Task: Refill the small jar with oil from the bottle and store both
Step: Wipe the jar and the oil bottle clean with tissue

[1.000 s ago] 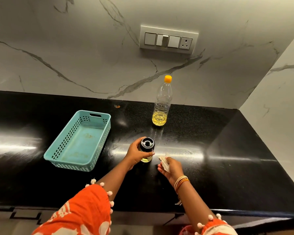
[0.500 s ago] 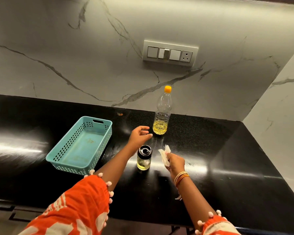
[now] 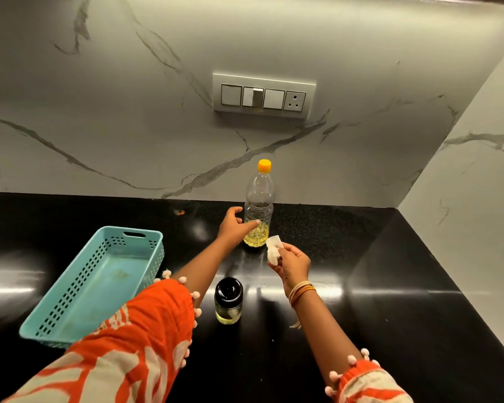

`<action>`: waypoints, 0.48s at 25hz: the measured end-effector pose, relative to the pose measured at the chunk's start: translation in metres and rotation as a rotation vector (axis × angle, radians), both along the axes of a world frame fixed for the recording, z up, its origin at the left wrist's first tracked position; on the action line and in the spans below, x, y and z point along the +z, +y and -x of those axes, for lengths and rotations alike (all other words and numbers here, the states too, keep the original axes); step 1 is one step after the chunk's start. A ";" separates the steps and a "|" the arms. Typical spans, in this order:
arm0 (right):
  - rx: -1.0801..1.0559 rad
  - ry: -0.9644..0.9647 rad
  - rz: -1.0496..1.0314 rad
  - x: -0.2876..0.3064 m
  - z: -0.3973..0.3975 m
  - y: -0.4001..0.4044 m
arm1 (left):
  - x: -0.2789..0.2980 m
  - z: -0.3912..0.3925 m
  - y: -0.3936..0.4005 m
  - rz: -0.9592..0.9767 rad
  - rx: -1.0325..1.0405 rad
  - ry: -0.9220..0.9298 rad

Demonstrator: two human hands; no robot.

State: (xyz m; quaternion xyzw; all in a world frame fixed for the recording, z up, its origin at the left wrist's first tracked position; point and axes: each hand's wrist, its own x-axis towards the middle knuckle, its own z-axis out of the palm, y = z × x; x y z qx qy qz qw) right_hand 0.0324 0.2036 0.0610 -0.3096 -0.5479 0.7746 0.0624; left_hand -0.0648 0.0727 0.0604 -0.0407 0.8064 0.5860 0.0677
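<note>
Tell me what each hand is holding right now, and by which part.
The right hand pinches a small white tissue by its lower edge. The left hand holds nothing: its fingers are spread, reaching at the bottle, index tip at its lower body.

left hand [image 3: 234, 225] covers bottle [image 3: 258, 207] partly

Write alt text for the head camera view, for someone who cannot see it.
A person's left hand reaches with open fingers to an upright, nearly empty oil bottle with a yellow cap on a black counter, while the right hand pinches a white tissue. A small black-lidded jar stands nearer, beside a teal basket.
</note>
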 end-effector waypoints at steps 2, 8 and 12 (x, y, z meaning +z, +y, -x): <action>-0.021 -0.007 -0.010 -0.004 0.015 0.004 | -0.003 0.021 0.005 -0.024 -0.020 -0.001; -0.046 -0.036 -0.076 -0.027 0.053 0.004 | -0.014 0.060 0.021 -0.117 -0.063 0.020; -0.057 -0.017 -0.072 -0.032 0.063 0.001 | -0.019 0.071 0.031 -0.160 -0.080 0.103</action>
